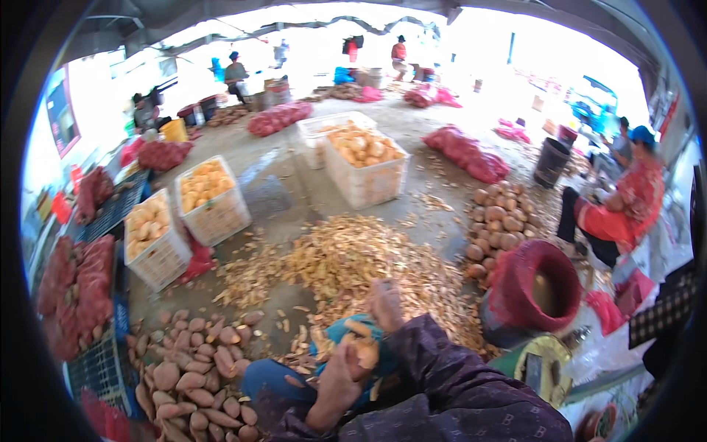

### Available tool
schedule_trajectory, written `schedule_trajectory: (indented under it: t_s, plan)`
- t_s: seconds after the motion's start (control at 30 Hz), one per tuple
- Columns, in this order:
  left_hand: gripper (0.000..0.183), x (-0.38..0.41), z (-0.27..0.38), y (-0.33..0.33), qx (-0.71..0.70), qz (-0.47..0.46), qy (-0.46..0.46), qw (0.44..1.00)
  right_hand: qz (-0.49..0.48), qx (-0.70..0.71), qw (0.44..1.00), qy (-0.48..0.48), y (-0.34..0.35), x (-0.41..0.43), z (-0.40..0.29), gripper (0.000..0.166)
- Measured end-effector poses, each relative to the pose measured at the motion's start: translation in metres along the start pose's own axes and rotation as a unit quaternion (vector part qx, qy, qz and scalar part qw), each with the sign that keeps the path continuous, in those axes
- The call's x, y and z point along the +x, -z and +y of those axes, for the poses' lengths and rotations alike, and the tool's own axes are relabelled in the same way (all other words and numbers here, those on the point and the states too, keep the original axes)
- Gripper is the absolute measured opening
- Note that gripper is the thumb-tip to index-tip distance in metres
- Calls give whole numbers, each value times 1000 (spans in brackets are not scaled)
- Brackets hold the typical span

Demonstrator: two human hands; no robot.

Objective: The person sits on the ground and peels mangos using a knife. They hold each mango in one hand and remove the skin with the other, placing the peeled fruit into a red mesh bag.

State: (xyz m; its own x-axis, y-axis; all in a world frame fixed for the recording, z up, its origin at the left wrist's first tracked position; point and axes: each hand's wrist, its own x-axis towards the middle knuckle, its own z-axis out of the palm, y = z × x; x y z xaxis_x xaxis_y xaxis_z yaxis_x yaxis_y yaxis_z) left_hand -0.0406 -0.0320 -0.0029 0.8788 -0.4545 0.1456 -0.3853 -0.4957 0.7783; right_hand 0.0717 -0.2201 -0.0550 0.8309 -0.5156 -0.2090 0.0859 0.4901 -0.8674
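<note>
My left hand (pixel 338 381) grips a partly peeled sweet potato (pixel 364 353) above my lap, its orange flesh bare on the upper side. Just beyond it, my right hand (pixel 385 304) is curled and blurred; whether a tool is inside it I cannot tell. A blue-green cloth (pixel 337 331) with scraps of peel lies across my lap under the sweet potato. In front of my knees spreads a large heap of peelings (pixel 353 248). By my left knee lies a pile of unpeeled sweet potatoes (pixel 190 381).
White plastic crates of peeled produce stand ahead (pixel 367 177) and to the left (pixel 212 215). On the right are a round-root pile (pixel 500 221), a red-rimmed bucket (pixel 530 293) and a seated person (pixel 635 193). Red mesh sacks (pixel 467 152) lie around the floor; other people sit farther back.
</note>
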Motion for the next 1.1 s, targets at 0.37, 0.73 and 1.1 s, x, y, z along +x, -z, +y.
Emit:
schedule_trajectory:
  t_s: [0.37,0.73,1.1]
  plan:
    - [88,-19,-38,-7,-202,-22,55,978,-11,356,933,-51,77,25,-54,29]
    - [84,-11,-27,-10,-188,43,111,975,-17,180,982,-55,89,32,-35,26]
    - [90,-18,-22,-31,-63,85,56,993,-134,74,985,-78,-30,-58,-33,16]
